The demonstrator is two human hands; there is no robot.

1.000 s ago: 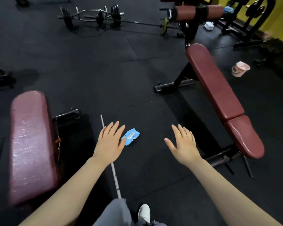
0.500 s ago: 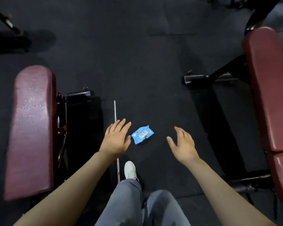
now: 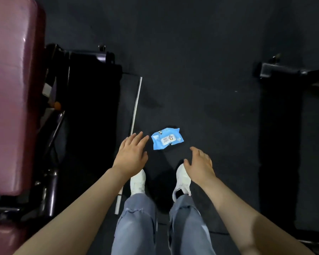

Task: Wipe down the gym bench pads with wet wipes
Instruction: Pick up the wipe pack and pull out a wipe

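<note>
Blue wet wipes pack (image 3: 166, 138) lying flat on the dark floor (image 3: 201, 70), with the left hand (image 3: 132, 153) at its 8 o'clock and the right hand (image 3: 201, 165) at its 4 o'clock, both fingers extended, empty; maroon bench pad (image 3: 13, 89) at 9 o'clock.

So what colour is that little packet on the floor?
The wet wipes pack is bright blue with a white label, seen in the head view.

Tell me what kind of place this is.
Most likely a gym. A maroon padded bench on a black metal frame stands at the left, another black equipment foot at the right, and the dark floor looks like rubber matting.
</note>
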